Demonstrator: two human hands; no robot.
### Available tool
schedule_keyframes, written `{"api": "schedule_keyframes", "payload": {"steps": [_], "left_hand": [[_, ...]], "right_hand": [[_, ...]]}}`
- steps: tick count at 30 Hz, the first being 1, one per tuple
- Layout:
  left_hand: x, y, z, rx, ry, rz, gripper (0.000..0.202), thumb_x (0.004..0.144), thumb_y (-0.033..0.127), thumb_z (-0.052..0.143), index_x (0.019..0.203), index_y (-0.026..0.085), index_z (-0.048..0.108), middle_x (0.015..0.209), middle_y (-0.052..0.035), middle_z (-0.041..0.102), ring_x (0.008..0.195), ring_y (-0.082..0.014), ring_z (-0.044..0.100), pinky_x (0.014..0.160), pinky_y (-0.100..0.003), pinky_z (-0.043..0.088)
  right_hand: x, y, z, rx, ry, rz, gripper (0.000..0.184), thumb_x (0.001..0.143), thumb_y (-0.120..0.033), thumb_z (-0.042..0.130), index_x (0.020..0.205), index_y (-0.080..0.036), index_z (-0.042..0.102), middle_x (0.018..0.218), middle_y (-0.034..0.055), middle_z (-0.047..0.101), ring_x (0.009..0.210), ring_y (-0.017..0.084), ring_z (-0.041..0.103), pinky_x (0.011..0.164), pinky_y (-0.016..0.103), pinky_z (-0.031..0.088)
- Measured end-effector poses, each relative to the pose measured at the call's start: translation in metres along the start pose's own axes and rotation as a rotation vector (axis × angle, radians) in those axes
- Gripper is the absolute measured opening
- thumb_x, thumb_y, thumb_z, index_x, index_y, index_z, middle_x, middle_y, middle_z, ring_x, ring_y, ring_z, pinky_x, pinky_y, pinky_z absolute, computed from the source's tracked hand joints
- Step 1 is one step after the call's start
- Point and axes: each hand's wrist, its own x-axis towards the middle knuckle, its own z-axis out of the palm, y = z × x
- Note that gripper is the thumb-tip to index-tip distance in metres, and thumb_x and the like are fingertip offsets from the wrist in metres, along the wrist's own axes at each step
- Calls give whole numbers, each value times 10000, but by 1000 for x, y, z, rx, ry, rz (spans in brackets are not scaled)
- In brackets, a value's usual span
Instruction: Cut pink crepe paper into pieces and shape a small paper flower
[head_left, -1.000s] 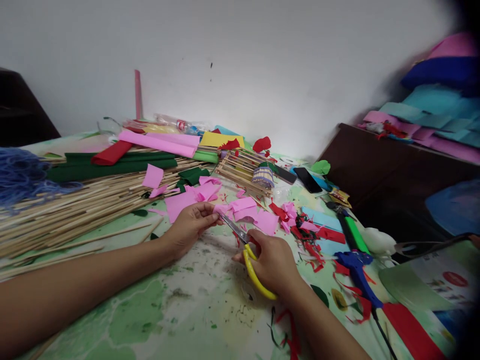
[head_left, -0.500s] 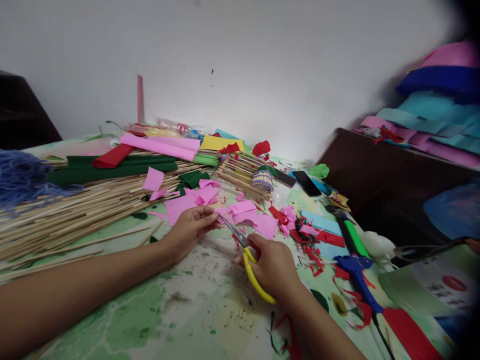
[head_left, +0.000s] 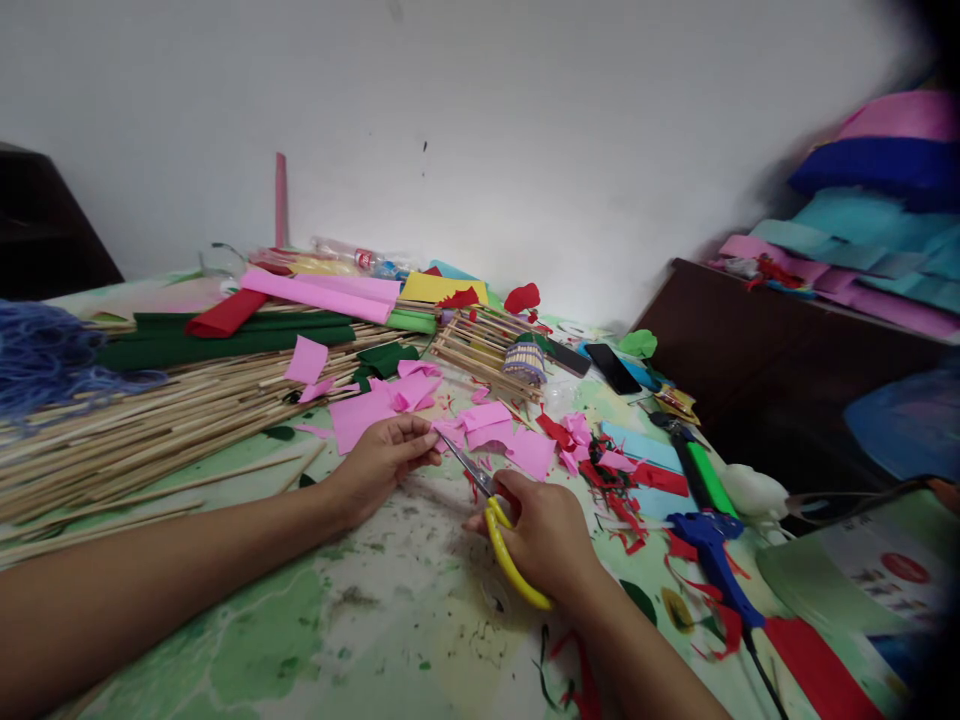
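In the head view my left hand [head_left: 386,455] is closed in a pinch, with a small pink paper piece [head_left: 448,432] at its fingertips. My right hand [head_left: 551,530] grips yellow-handled scissors [head_left: 510,565], whose blades point up and left. Their tips meet the paper right beside my left fingers. Just behind both hands lie pink paper scraps [head_left: 360,418], some flat and some crumpled. Fingers partly cover the pinched piece, so its full shape is hidden.
Bundled wooden sticks [head_left: 180,425] lie to the left beside blue string [head_left: 45,355]. A blue glue gun [head_left: 716,565] and red scraps [head_left: 626,500] are at right. Behind stand a small stick frame [head_left: 480,350] and a phone [head_left: 613,368]. A wall closes the far side.
Hardly anything differs. A little more of the pink piece shows between my left fingertips and the scissor blades, and both hands stay in nearly the same place.
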Motion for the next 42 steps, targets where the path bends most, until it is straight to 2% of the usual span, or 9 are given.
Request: {"api": "schedule_keyframes", "payload": {"steps": [17,22,29,37,42], "left_hand": [[-1,1,0,25,10,-6,157,669,212,749,744,129,639,664,8,623,592,-68,575,598,-153,472],[2,-1,-1,7,53,40,168,661,214,755,763,137,646,681,7,641,608,-70,590,629,-153,485],[3,-1,-1,0,64,74,178,652,225,763,761,141,651,694,11,654,623,-75,609,654,-163,494],[4,-2,-1,33,61,67,209,629,246,776,759,136,654,689,4,659,627,-86,611,661,-184,492],[3,-2,0,37,67,58,194,636,235,770,756,132,657,692,-2,657,638,-93,609,679,-199,488]], "right_hand": [[1,0,1,36,24,17,335,764,-574,536,752,-239,551,580,-27,578,530,119,479,506,242,155],[1,1,1,62,18,27,370,723,-597,582,812,-238,569,615,-18,589,546,128,479,517,243,153],[0,2,2,35,25,15,398,692,-631,601,806,-252,556,616,-35,584,537,120,450,516,245,137],[2,2,1,17,2,13,418,688,-635,607,823,-242,563,631,-31,597,553,121,470,516,248,140],[0,0,0,12,-17,2,376,744,-591,572,859,-232,579,660,-16,609,568,122,485,522,248,161]]}}
